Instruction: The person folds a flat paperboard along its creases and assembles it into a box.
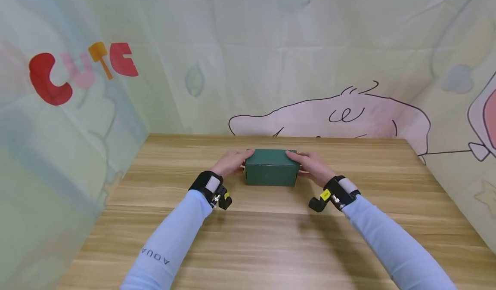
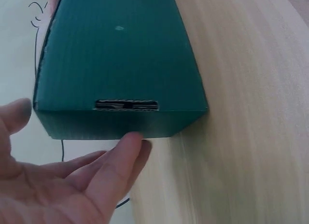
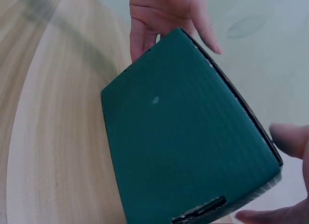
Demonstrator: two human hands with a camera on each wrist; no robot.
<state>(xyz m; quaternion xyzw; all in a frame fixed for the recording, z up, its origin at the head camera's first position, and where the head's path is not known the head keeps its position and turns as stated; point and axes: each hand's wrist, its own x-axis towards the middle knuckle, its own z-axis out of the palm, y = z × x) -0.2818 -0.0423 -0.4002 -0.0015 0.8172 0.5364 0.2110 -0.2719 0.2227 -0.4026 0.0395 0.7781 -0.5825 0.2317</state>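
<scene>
A closed dark green cardboard box sits toward the far side of the wooden table, between both hands. At its left end is my left hand, thumb near the top corner. In the left wrist view the left hand's fingers extend loosely beside that end, below a slot. My right hand is at the opposite end, its thumb by the lid's corner. The right wrist view shows only part of the right hand, beside the box edge. Whether the fingertips press the cardboard is hard to tell.
The wooden tabletop stretches toward the person. Behind and beside it hangs a printed cloth backdrop with cartoon drawings. Black straps with small cameras sit on both wrists, over light blue sleeves.
</scene>
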